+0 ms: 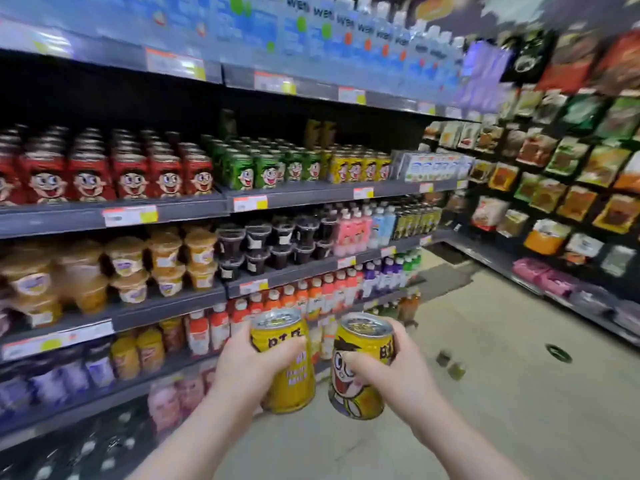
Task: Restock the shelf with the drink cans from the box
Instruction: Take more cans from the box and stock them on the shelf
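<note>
Left hand [242,362]: fingers curled round upright yellow can [294,379]. Right hand [391,372]: fingers wrapped round second yellow can [356,396] (cartoon face toward camera), slightly tilted. Cans side by side, not touching, before lower shelves. Matching shelved cans [360,168] higher up.

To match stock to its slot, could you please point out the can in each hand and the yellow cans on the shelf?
Left-hand can [294,393]: head view, lower body.
Right-hand can [341,388]: head view, cartoon mouth.
Yellow shelf cans [360,169]: head view, front row's faces.
</note>
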`<state>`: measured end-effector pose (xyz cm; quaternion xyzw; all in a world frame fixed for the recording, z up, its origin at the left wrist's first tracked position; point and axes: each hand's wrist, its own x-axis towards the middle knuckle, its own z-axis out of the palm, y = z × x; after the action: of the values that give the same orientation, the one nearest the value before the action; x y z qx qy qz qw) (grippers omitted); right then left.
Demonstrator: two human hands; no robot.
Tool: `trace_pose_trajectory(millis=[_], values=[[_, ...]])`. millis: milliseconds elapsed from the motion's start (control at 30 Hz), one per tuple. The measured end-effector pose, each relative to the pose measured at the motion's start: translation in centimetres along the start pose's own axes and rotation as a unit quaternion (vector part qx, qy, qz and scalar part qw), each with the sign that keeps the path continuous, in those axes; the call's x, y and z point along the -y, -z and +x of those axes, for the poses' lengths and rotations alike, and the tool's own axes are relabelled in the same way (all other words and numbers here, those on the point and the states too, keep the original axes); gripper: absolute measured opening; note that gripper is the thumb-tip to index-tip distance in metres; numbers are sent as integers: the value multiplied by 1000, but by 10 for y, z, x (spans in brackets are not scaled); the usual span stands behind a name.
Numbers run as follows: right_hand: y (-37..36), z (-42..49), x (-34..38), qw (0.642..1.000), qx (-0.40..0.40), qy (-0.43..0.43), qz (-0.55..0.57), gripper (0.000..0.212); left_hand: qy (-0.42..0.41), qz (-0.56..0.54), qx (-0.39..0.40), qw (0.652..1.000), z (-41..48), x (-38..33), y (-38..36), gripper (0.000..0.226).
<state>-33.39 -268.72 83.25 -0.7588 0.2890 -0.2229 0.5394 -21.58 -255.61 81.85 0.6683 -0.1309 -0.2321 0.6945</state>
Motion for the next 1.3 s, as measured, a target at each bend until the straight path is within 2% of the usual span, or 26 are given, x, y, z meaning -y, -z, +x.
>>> trace_pose_trajectory(millis=[100,267,500,600,667,733,800,867,967,1000,1067,1133,1300], values=[[47,2,-10,1000,-25,0,16,45,0,13,38,999,2,-2,-48,60],[94,24,-21,998,-65,-14,24,40,-4,22,78,997,27,-7,-99,28],[136,96,-34,994,-106,-27,12,46,-8,6,114,993,99,-9,-158,25],[149,144,-38,993,-116,-26,2,51,-3,-17,137,990,145,-14,-183,35],[157,184,-34,992,-124,-24,-7,53,-7,-20,147,989,180,-22,-196,54],[163,226,-26,992,-122,-23,-10,55,-19,-7,145,989,216,-34,-207,65],[164,266,-20,993,-120,-11,-11,56,-41,-2,144,989,252,-46,-212,64],[162,302,-18,993,-120,5,-8,46,-56,-8,137,989,285,-56,-215,66],[162,349,-20,993,-116,14,-16,35,-57,-32,125,990,321,-60,-219,54],[162,364,-20,993,-114,13,-29,38,-59,-37,119,990,331,-60,-220,50],[164,394,-18,993,-108,15,-41,48,-58,-46,110,991,350,-60,-220,58],[167,426,-16,994,-98,25,-36,45,-61,-40,85,994,369,-60,-221,68],[188,506,-14,995,-56,54,-63,34,-89,-42,18,995,414,-66,-230,69]])
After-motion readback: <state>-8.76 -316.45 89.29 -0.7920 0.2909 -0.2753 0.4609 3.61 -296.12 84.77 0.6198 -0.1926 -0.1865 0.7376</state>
